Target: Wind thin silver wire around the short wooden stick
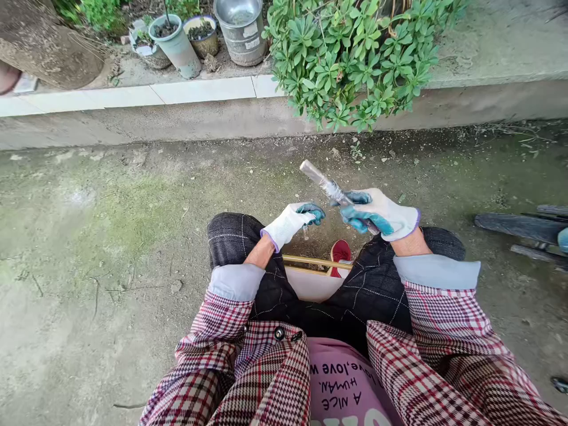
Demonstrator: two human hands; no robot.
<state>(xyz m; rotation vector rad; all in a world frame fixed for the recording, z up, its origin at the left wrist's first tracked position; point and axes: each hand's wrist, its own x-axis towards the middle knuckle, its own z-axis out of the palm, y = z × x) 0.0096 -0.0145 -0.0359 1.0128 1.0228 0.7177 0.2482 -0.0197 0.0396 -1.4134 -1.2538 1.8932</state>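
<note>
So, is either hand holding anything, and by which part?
The right hand grips a stick by its nearer half; whether the left hand holds anything cannot be told.

Right hand (381, 214): gloved, wrapped around a tilted stick (329, 188)
Left hand (295, 222): gloved, fingers curled, near the stick
Red shoe (340, 251): between the knees, partly behind a yellow bar (310, 260)
Ledge (202, 92): bears plant pots (180, 50) and a metal bucket (243, 41)
Bush (350, 65): overhangs the ledge
</note>
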